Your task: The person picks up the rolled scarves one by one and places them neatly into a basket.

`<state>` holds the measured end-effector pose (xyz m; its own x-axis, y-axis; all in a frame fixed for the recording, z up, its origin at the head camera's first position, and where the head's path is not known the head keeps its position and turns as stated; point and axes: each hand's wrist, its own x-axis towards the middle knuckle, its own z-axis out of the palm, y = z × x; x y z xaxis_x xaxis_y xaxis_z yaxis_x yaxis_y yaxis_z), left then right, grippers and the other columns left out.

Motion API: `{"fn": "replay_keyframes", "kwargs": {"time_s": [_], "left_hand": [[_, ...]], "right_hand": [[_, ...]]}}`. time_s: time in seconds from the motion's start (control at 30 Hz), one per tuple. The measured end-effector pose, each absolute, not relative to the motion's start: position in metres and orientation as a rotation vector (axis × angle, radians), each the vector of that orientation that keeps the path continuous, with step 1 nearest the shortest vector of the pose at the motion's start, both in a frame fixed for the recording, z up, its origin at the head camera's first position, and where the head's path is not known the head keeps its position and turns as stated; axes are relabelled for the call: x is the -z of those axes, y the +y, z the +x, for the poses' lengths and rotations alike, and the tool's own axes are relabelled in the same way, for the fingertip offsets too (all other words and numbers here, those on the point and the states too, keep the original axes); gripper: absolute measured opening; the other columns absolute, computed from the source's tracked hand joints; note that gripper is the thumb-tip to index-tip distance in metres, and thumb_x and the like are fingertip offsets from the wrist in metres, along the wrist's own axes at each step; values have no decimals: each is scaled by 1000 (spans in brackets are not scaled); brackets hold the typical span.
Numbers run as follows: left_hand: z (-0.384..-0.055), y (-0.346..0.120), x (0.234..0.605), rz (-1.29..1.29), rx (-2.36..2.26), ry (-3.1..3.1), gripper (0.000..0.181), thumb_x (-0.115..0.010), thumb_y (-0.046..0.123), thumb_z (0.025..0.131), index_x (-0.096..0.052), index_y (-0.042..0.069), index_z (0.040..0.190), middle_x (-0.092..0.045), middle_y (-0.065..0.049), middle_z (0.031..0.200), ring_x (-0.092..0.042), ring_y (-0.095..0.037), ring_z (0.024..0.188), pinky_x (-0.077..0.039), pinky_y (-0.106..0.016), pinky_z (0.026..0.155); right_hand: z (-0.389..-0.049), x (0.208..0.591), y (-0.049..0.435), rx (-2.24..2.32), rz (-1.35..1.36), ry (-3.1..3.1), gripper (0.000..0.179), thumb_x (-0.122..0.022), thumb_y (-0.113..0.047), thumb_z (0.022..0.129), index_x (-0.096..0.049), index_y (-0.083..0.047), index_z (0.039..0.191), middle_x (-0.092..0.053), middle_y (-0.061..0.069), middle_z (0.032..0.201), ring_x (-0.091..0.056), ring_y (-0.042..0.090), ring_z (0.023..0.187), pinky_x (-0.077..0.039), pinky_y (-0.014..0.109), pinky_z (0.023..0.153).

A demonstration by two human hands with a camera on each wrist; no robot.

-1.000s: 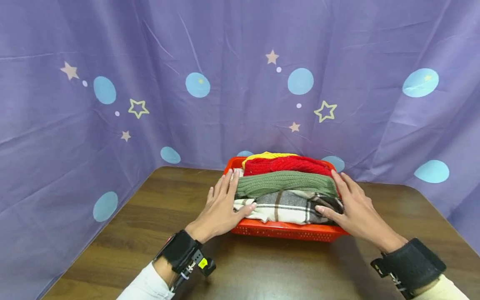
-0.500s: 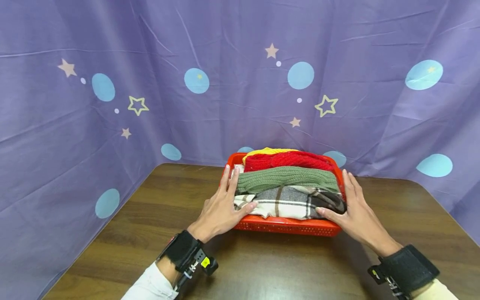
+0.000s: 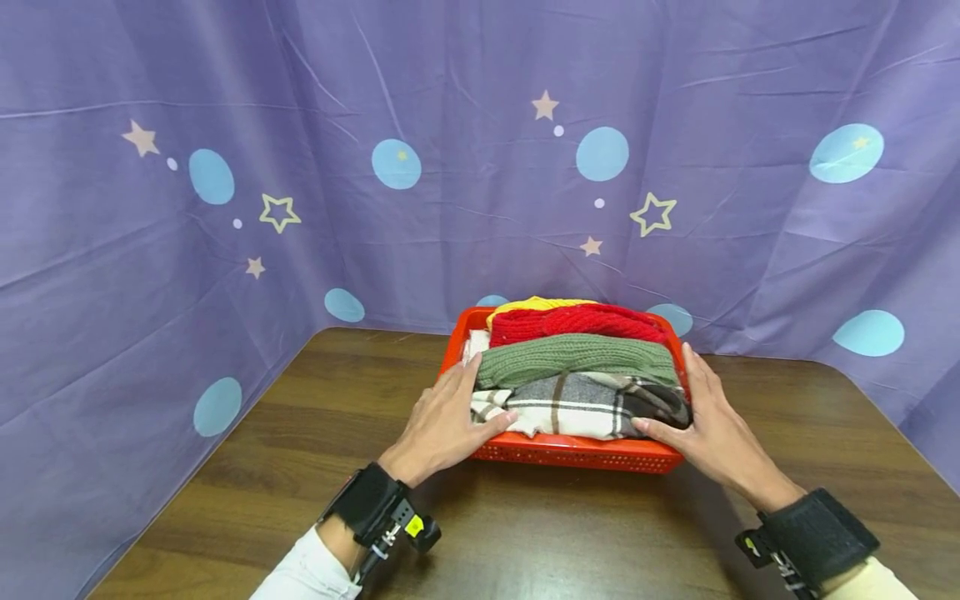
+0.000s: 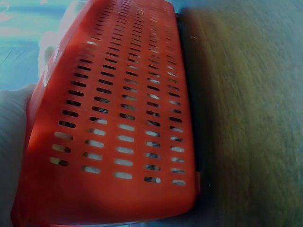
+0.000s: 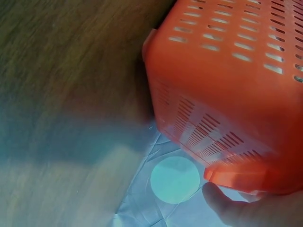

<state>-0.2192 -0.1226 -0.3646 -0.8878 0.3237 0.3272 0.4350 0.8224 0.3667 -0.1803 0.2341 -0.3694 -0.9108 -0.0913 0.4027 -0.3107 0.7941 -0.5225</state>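
A red plastic basket (image 3: 577,454) with slotted walls stands on the table. In it lie folded fabrics in rows: grey, white and brown plaid cloth (image 3: 562,407) in front, green ribbed knit (image 3: 573,360), red knit (image 3: 577,322), and yellow cloth (image 3: 536,303) at the back. My left hand (image 3: 442,425) rests over the left rim, its fingertips by the green knit's left end and its thumb on the plaid. My right hand (image 3: 723,437) lies along the right side, fingers straight outside the rim, thumb on the plaid. In the right wrist view, a fingertip (image 5: 215,196) touches the rim.
The brown wooden table (image 3: 570,533) extends around the basket. A purple curtain (image 3: 480,233) with stars and blue circles hangs close behind the basket and along the left. Some white cloth (image 3: 477,343) shows inside the basket's left end.
My right fingers have moved from the clothes' right end to outside the rim. My left fingers have drawn back towards me and inward. The basket's right end has shifted slightly right.
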Motion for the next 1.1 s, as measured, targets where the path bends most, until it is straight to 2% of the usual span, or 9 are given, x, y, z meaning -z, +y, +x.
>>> {"fn": "replay_keyframes", "kwargs": {"time_s": [0.1, 0.17, 0.23, 0.3, 0.4, 0.57, 0.67, 0.87, 1.1], "left_hand": [[-220, -123, 365, -596, 644, -2733, 108, -62, 68, 86, -8, 15, 164, -20, -9, 167, -17, -29, 154, -24, -60, 116], [-220, -124, 366, -590, 652, -2727, 111, -61, 69, 86, 1, 21, 163, -8, -3, 169, -10, -27, 155, -28, -61, 114], [-220, -124, 367, -576, 669, -2733, 112, -60, 72, 86, 8, 26, 162, 1, 2, 170, -12, -27, 155, -37, -64, 107], [-219, -123, 367, -560, 687, -2742, 112, -59, 74, 85, 11, 31, 161, 5, 5, 170, -24, -29, 152, -45, -64, 98], [-218, -123, 367, -548, 699, -2752, 112, -58, 76, 85, 9, 31, 161, -2, 4, 170, -40, -33, 143, -49, -61, 94], [-217, -123, 366, -536, 680, -2757, 114, -60, 75, 85, 3, 22, 164, -43, -12, 157, -54, -33, 131, -49, -55, 96], [-217, -122, 364, -523, 661, -2764, 115, -61, 74, 84, 1, 18, 164, -52, -16, 148, -60, -34, 121, -51, -52, 94], [-218, -121, 363, -506, 659, -2776, 110, -63, 70, 85, -13, 13, 163, -46, -16, 153, -55, -38, 128, -48, -55, 98], [-219, -122, 365, -565, 693, -2735, 107, -66, 64, 86, -9, 18, 164, -22, -6, 167, -22, -27, 153, -33, -63, 110]], "right_hand": [[-180, 369, 234, -850, 314, -2626, 121, -81, -49, 82, 4, -19, 164, -14, 21, 165, -32, 53, 140, -33, 72, 100], [-180, 369, 234, -848, 317, -2625, 121, -81, -49, 82, 3, -19, 164, -13, 20, 166, -32, 53, 140, -33, 72, 100], [-180, 369, 233, -846, 315, -2624, 121, -81, -50, 82, 3, -19, 164, -13, 19, 166, -32, 53, 140, -33, 72, 100], [-181, 370, 233, -850, 314, -2625, 121, -80, -50, 82, 4, -20, 164, -11, 18, 167, -31, 53, 141, -33, 72, 100], [-180, 369, 233, -851, 310, -2621, 121, -80, -50, 83, 4, -20, 164, -11, 18, 167, -30, 52, 141, -33, 72, 100], [-179, 369, 232, -855, 297, -2622, 120, -80, -50, 83, 4, -23, 164, -12, 16, 168, -31, 51, 142, -33, 72, 100], [-179, 370, 233, -854, 304, -2614, 119, -80, -50, 83, 3, -23, 164, -14, 16, 167, -32, 51, 141, -33, 71, 100], [-181, 371, 233, -860, 323, -2606, 118, -80, -50, 83, 3, -25, 164, -18, 18, 165, -33, 50, 140, -34, 71, 99], [-181, 372, 233, -860, 333, -2605, 118, -80, -49, 83, 2, -23, 164, -18, 18, 165, -32, 50, 141, -34, 71, 100]]}}
